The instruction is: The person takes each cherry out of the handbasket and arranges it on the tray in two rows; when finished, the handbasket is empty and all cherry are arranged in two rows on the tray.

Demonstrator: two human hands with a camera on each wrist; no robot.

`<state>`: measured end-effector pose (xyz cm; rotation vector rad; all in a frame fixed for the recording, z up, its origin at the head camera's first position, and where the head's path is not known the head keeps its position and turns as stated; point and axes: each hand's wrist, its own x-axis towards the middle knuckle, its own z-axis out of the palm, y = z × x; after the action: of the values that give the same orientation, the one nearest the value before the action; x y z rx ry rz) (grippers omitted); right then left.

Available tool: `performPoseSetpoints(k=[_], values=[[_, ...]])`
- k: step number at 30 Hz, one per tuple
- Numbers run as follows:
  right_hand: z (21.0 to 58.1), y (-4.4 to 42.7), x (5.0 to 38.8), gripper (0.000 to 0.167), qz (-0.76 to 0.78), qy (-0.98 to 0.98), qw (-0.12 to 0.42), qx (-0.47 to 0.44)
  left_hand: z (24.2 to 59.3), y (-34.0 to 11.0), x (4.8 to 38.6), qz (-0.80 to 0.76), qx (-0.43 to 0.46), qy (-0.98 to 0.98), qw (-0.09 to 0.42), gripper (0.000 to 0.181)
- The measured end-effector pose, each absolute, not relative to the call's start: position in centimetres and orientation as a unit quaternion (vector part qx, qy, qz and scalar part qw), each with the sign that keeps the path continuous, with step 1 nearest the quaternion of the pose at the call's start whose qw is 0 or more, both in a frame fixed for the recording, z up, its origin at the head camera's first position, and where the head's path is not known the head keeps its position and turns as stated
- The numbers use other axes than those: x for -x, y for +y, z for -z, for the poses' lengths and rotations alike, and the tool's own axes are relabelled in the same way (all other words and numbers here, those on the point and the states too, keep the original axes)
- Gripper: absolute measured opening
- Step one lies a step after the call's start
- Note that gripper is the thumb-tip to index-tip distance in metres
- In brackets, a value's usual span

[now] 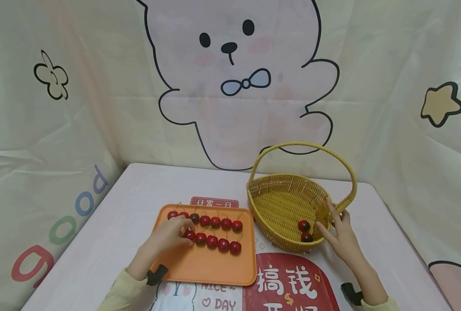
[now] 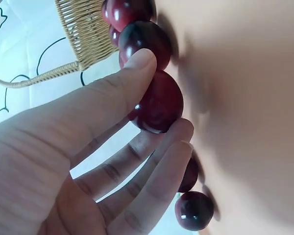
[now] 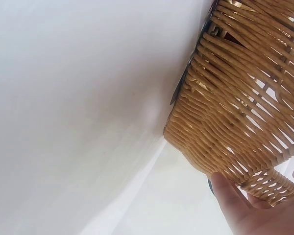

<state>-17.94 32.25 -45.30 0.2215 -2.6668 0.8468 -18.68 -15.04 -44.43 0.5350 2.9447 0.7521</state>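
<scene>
My left hand (image 1: 171,235) reaches over the left side of an orange tray (image 1: 203,270). Its thumb and fingers pinch a dark red cherry (image 2: 160,102) at the left end of the tray's front row. More cherries (image 1: 223,245) continue that row to the right, and a back row of several cherries (image 1: 226,223) with thin stems lies behind it. My right hand (image 1: 343,237) holds the right rim of a yellow wicker basket (image 1: 281,203), the thumb on the inner side. Two cherries (image 1: 304,225) lie inside the basket near that thumb.
The basket's tall arched handle (image 1: 300,144) rises over it. A white table (image 1: 137,190) carries printed red and white graphics (image 1: 288,276) in front of the basket. Cartoon-printed cloth (image 1: 230,125) hangs behind and along both sides.
</scene>
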Motion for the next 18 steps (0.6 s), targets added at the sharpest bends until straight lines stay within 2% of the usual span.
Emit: performPoseSetpoints(k=[18], values=[[45.32,32.24,18.02,0.081,-0.298,-0.936,0.17,-0.081,44.48,-14.84,18.51,-0.255,-0.16,0.953,0.041,0.032]])
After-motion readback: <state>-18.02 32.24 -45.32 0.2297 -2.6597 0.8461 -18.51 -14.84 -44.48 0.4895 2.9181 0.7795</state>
